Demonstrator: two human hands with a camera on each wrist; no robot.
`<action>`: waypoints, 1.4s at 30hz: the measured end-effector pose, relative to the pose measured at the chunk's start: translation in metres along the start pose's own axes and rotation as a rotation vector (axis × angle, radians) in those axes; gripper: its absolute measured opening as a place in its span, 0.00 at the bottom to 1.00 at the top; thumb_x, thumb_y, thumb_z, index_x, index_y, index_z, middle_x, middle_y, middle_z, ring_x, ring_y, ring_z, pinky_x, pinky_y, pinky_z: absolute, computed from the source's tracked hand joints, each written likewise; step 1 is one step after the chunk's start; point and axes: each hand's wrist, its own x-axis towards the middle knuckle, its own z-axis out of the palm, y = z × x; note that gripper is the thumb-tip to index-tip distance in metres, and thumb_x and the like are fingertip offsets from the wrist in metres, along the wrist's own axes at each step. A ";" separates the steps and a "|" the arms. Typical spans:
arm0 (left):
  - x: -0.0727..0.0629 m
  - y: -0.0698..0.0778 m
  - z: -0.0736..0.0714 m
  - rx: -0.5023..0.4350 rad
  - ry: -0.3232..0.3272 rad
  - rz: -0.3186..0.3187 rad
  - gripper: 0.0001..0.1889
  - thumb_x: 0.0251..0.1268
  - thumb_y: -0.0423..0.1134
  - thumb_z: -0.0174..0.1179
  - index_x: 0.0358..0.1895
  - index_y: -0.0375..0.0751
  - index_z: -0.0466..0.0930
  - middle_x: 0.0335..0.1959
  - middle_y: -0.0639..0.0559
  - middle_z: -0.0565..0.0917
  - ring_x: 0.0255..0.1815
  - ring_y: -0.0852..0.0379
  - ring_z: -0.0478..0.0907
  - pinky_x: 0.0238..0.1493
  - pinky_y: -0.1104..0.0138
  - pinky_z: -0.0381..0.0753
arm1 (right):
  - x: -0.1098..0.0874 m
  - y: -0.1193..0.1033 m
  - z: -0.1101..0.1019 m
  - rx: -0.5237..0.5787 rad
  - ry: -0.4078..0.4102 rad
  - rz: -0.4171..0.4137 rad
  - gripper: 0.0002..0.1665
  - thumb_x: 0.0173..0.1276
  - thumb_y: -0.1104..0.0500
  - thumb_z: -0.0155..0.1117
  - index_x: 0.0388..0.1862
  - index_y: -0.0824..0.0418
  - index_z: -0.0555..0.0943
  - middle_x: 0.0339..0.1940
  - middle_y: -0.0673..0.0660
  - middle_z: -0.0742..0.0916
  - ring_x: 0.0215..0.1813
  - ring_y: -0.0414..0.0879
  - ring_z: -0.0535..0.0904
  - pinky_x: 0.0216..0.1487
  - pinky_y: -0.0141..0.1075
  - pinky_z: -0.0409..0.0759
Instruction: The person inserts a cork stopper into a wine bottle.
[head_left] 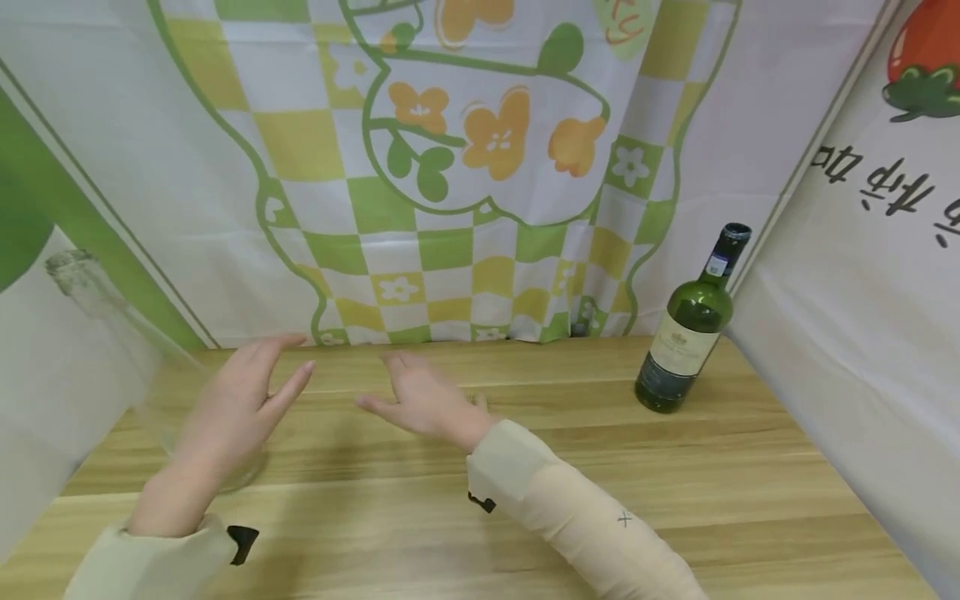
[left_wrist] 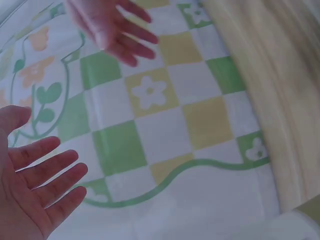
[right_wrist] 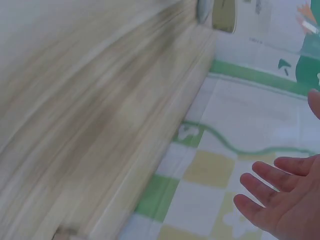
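Note:
Both hands are in the air over the wooden table, apart from each other and holding nothing. The left hand [head_left: 236, 404] has its fingers extended and thumb apart. Partly behind it stands a tall clear glass vessel [head_left: 112, 325] with a narrow neck; whether they touch I cannot tell. Slightly blurred, the right hand [head_left: 423, 396] points its fingers toward the left, and its spread fingers show in the right wrist view. Just behind the right wrist a small tan piece [head_left: 481, 402] shows, mostly hidden. A green wine bottle [head_left: 686, 333] with a cream label stands upright, far right of the right hand.
The wooden table [head_left: 360, 542] meets a checked, flowered cloth [head_left: 442, 250] hanging at its back edge. At the right is a white wall sheet [head_left: 840, 275] with a printed tomato and lettering. A green and white panel [head_left: 90, 192] rises at the left.

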 end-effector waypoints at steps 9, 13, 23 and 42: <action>-0.016 -0.008 -0.035 0.035 0.173 0.019 0.18 0.67 0.40 0.51 0.54 0.31 0.71 0.49 0.31 0.75 0.29 0.42 0.74 0.38 0.45 0.70 | 0.015 -0.034 0.012 0.001 -0.059 -0.064 0.45 0.65 0.32 0.42 0.69 0.62 0.57 0.68 0.56 0.67 0.68 0.47 0.61 0.66 0.35 0.59; -0.023 -0.015 -0.045 0.023 0.214 -0.016 0.17 0.67 0.40 0.51 0.53 0.31 0.72 0.48 0.32 0.75 0.37 0.39 0.73 0.35 0.61 0.72 | 0.020 -0.041 0.018 0.005 -0.061 -0.072 0.44 0.66 0.33 0.42 0.68 0.62 0.58 0.67 0.55 0.67 0.68 0.46 0.61 0.66 0.34 0.58; -0.039 -0.031 -0.063 0.018 0.295 -0.164 0.15 0.67 0.39 0.51 0.50 0.31 0.75 0.47 0.32 0.78 0.46 0.43 0.73 0.25 0.87 0.58 | 0.036 -0.059 0.037 0.096 -0.042 -0.060 0.42 0.65 0.35 0.48 0.66 0.65 0.62 0.65 0.55 0.70 0.67 0.44 0.62 0.65 0.29 0.59; -0.041 -0.062 -0.051 -0.143 0.517 -0.632 0.22 0.66 0.46 0.50 0.63 0.53 0.65 0.57 0.54 0.74 0.50 0.76 0.66 0.51 0.80 0.64 | 0.056 -0.097 0.064 0.403 -0.022 -0.059 0.47 0.60 0.36 0.58 0.70 0.58 0.56 0.68 0.50 0.65 0.67 0.39 0.59 0.62 0.28 0.62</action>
